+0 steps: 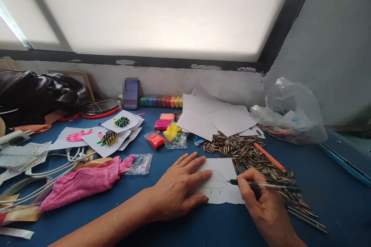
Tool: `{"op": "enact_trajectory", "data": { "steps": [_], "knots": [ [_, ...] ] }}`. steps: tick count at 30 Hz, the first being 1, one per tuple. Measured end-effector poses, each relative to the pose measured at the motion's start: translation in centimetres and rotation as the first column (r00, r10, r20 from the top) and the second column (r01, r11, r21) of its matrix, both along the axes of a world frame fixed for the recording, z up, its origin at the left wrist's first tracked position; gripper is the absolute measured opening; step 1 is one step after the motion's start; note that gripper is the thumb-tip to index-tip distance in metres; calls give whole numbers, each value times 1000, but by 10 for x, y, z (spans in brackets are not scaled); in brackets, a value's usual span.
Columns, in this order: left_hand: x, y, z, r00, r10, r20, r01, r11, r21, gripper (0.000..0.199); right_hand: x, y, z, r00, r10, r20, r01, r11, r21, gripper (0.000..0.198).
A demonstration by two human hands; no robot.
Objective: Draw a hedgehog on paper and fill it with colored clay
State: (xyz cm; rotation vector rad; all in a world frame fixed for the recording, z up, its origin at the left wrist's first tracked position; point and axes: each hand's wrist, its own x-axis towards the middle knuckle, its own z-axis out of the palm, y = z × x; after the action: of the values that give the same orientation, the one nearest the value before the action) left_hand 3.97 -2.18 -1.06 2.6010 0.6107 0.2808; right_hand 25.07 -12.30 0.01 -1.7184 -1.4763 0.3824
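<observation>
My left hand lies flat with its fingers spread over the left part of a small white paper. On that paper is a line drawing of a rounded body with small marks inside and short legs below; my fingers cover its left side. A black pen is gripped in my right hand, its tip at the right end of the drawn outline. Just beyond the paper spreads a heap of striped sunflower seeds, with an orange stick-like tool lying on it.
Blank white sheets are stacked behind the seeds, beside a clear plastic bag. Bright clay packets lie mid-table. At left are seed-and-clay pictures, a pink cloth and white cables. A phone stands by the wall.
</observation>
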Motion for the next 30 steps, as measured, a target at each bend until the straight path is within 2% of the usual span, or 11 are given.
{"op": "enact_trajectory", "data": {
  "steps": [7,11,17,25,30],
  "knots": [
    [2,0,2,999,24,-40,-24,1000,7,65,0,0,0,999,-12,-44,12,1000,4,29],
    [3,-1,5,996,27,-86,-27,1000,2,70,-7,-3,-4,992,66,-105,-71,996,-51,29],
    [4,-2,1,999,35,-21,-35,999,11,69,-22,-2,-8,993,117,14,-117,993,-33,26],
    [4,-3,3,998,49,-26,-49,999,15,68,-28,3,-10,979,170,108,-174,984,25,22],
    [4,-3,2,999,47,-20,-46,999,29,68,-27,3,-11,978,181,108,-179,984,-23,22]
  ]
}}
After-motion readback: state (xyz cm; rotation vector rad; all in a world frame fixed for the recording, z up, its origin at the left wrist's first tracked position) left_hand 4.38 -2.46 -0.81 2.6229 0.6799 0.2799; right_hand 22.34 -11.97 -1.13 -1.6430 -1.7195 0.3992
